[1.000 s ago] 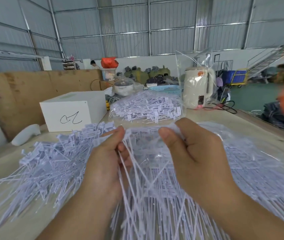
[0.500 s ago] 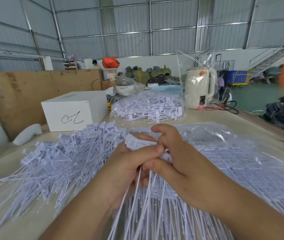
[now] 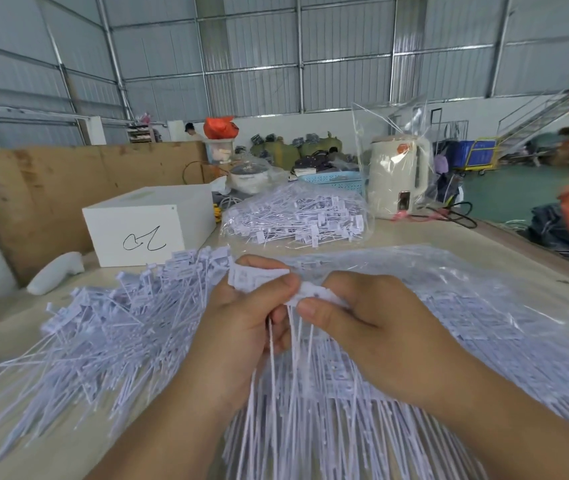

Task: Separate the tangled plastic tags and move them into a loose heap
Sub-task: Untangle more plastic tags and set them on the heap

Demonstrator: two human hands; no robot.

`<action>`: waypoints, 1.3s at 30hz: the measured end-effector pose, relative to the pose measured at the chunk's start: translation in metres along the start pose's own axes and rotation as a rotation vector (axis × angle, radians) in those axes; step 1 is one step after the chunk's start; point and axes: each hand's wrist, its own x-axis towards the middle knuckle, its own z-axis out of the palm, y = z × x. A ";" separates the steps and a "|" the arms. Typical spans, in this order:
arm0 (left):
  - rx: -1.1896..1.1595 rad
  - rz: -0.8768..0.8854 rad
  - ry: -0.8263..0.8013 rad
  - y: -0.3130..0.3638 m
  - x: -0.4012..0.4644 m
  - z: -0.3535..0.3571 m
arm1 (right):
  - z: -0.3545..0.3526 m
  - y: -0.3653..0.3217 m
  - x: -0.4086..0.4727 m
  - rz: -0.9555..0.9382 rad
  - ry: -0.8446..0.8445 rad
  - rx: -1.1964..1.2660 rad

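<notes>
Since 1 second ago the 2 hands have closed together over the tangled bunch of white plastic tags (image 3: 297, 393) at 6 o'clock. The left hand (image 3: 245, 327) pinches tag heads with clenched fingers, and the right hand (image 3: 376, 327) pinches another tag head just beside it. The loose heap of white plastic tags (image 3: 103, 327) lies on the pale tabletop (image 3: 158, 441) at 9 o'clock.

The white plastic tags (image 3: 259, 278) have flat label heads and long thin tails. A small bunch is lifted at the centre, its tails hanging down. A loose heap (image 3: 103, 327) lies fanned out on the left, heads pointing far, tails near.
</notes>
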 end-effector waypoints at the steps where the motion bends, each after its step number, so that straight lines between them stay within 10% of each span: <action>1: -0.033 0.009 0.021 -0.001 -0.001 0.003 | 0.003 -0.003 0.000 0.009 0.037 -0.025; 9: -0.285 -0.086 0.084 0.005 0.002 -0.004 | -0.014 -0.006 0.003 -0.028 0.490 0.190; 18: 0.106 0.000 -0.080 -0.004 -0.007 0.002 | 0.003 0.000 -0.001 -0.066 -0.190 0.102; 39: 0.335 -0.026 -0.320 -0.017 -0.002 0.000 | 0.011 0.003 -0.004 0.035 -0.060 -0.056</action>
